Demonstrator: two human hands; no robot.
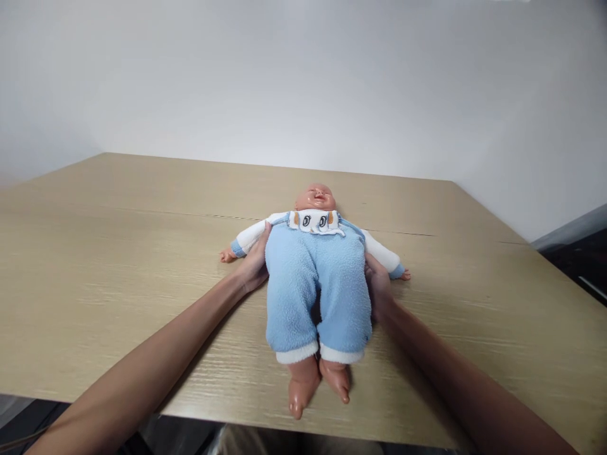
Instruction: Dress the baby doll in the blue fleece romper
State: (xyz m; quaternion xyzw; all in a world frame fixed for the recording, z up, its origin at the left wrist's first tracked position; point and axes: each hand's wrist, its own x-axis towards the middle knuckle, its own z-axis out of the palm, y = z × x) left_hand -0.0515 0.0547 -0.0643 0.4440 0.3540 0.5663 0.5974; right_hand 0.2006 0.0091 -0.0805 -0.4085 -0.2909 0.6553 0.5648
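Observation:
A baby doll (317, 284) lies on its back on the wooden table (118, 265), head away from me and bare feet near the front edge. It wears a light blue fleece overall with white sleeves. My left hand (253, 262) presses against the doll's left side at the waist, fingers tucked under the body. My right hand (378, 284) clasps the opposite side, its fingers hidden behind the fleece. Both hands are closed on the doll's torso.
A plain white wall rises behind the table. The table's front edge (227, 423) runs just below the doll's feet. A dark floor area and a grey object (578, 253) show past the right corner.

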